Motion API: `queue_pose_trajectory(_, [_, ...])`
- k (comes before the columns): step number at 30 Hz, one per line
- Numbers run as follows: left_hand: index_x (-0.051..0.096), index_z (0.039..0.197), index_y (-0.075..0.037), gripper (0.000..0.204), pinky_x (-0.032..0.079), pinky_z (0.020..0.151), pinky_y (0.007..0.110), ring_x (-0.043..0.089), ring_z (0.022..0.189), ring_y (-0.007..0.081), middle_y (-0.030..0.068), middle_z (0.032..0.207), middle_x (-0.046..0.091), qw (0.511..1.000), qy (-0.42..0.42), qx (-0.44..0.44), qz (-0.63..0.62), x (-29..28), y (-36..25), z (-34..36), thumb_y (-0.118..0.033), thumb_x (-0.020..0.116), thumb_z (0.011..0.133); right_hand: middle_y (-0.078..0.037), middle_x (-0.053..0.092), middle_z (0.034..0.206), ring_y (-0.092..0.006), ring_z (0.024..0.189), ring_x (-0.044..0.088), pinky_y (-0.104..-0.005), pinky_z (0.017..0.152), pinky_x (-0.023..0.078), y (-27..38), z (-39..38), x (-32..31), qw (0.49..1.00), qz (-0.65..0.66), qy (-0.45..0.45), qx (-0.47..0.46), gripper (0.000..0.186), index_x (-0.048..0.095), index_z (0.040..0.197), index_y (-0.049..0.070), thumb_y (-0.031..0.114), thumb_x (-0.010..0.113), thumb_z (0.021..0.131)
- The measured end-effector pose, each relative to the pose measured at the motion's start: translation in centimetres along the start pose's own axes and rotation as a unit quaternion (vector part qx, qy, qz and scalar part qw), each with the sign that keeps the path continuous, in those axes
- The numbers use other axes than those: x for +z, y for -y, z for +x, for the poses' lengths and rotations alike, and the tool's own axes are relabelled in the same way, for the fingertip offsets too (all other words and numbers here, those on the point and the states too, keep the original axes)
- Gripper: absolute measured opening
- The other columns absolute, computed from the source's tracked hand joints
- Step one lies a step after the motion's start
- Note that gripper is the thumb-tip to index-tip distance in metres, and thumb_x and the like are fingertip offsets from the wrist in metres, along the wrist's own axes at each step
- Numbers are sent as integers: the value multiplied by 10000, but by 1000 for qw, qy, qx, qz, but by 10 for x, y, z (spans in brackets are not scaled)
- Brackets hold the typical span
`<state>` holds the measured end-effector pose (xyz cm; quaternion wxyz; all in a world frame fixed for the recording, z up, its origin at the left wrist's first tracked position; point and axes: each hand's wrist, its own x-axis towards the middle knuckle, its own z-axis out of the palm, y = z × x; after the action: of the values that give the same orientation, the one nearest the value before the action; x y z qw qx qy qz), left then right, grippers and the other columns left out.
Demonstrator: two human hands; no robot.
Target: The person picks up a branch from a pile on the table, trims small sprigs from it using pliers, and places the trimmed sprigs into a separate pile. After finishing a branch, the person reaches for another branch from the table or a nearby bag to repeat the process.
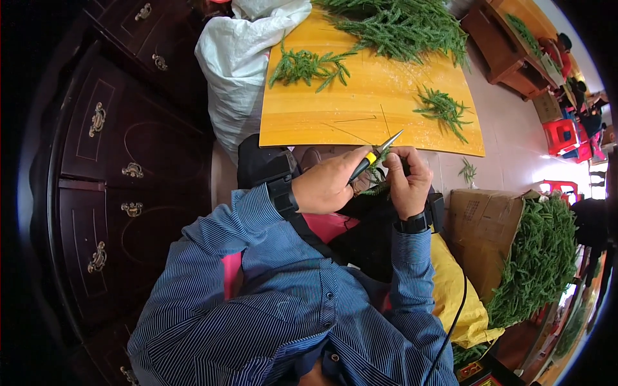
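Mostly, this comes down to two hands working close without crowding each other. My left hand (327, 185) is wrapped round the pliers (371, 158), fingers folded over the dark handles, the slim metal nose pointing up and to the right past my knuckles. My right hand (409, 182) has its thumb and fingers drawn in narrow, and I take them to be pinching the green sprig (375, 174), though the exact spot of contact is hidden. That sprig hangs between my two hands, over my lap, just off the near edge of the yellow table (302, 116), its leaves close beside the pliers.

To do this well, I'd pinch near the point being worked, so the stem can't twist away, and bring the nose in at a shallow angle, clear of my right fingertips. Light pressure first, I think, then firmer; a hard squeeze could strip or bruise the soft leaves. Whether the jaws grip anything, I cannot tell, as their tips look bare.

Working just off the tabletop seems sensible: my elbows have room, and the thin dark strands (355, 119) and loose sprigs (444, 113) lying there won't snag the piece in my fingers
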<state>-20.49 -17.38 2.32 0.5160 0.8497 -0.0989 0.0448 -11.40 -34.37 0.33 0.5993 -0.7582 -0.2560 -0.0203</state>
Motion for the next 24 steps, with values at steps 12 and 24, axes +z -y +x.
queue_pose_trajectory(12, [291,1394,38,604,442,947,436,531,1151,449,323,1211,523,998,57,4,-4,6,19,14,29,496,826,-22,648,672,-62,571,569,-217,520,443,-10,5,-3,997,18,3,72,77,650,888,11,83,629,908])
queue_pose_trajectory(24, [338,1343,7,553,476,813,455,592,994,447,294,1058,578,999,54,3,1,28,39,35,13,513,818,-20,645,655,-57,524,553,-221,499,437,-29,11,-15,995,-14,-15,97,99,645,895,14,111,635,914])
